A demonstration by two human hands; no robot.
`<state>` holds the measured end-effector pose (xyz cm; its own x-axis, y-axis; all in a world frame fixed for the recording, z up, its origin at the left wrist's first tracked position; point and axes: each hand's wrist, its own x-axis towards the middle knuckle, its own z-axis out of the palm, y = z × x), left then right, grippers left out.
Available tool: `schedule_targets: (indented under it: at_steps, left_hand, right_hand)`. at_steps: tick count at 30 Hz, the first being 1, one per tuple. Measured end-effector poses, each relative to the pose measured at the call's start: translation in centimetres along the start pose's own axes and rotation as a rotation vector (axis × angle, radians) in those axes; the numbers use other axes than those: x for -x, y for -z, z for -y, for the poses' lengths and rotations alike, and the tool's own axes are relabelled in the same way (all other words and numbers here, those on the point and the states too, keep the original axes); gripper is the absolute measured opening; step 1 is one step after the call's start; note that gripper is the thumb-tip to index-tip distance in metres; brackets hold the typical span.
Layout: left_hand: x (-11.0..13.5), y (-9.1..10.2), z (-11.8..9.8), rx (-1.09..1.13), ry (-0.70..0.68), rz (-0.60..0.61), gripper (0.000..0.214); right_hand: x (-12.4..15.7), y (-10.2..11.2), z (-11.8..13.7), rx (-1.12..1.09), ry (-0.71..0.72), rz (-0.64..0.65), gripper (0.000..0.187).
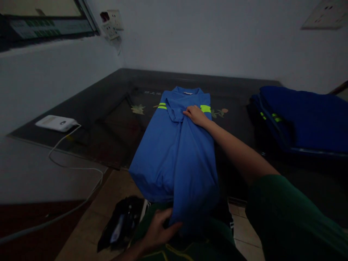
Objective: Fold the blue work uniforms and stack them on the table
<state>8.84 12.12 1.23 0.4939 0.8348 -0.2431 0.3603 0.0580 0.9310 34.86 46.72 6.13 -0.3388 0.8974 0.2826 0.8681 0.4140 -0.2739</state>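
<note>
A blue work shirt [160, 152] with yellow-green bands lies lengthwise on the dark table, collar at the far end, its hem hanging over the near edge towards my lap. My right hand [196, 115] pinches the cloth just below the collar, beside a short sleeve folded inward. Close to my body, my left hand [160, 226] is at the hem, thumb and fingers around the lower edge of the shirt's folded side. The cloth between both hands runs in a long crease. Part of the left hand's grip is hidden in shadow.
On the right stands a stack of folded darker blue garments [312, 119]. A white power bank [56, 123] with a white cable [73, 168] lies on the table's left [89, 98]. A black bag-like item [122, 221] is on the floor. Walls border the table behind and left.
</note>
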Motion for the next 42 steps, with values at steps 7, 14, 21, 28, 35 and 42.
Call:
schedule_targets:
  at_steps: [7,14,21,28,35,42]
  left_hand:
    - [0.3,2.1,-5.7,0.068,-0.155,0.264,0.062]
    - [-0.8,-0.4,-1.2,0.217,0.004,-0.12,0.036]
    - [-2.1,-1.2,-1.9,0.214,0.042,-0.467,0.036]
    - [-1.5,-0.8,-4.6,0.117,-0.074,-0.407,0.036]
    - [-1.4,-0.7,-6.2,0.145,-0.117,-0.217,0.05]
    - [-1.7,-1.0,-4.8,0.208,0.053,-0.342,0.036]
  right_hand:
    - [-0.3,1.2,-0.5,0.002,-0.03,-0.184,0.035]
    - [0.3,2.2,-0.9,-0.067,0.077,0.0,0.027]
    - [1.1,4.2,-0.8,-0.268,0.25,0.12,0.024]
    - [1.5,4.0,-0.7,-0.213,0.29,0.213,0.032]
    - [1.2,4.4,-0.7,-0.194,0.29,0.215,0.025]
    - [1.4,3.9,-0.7,-0.215,0.28,0.189,0.025]
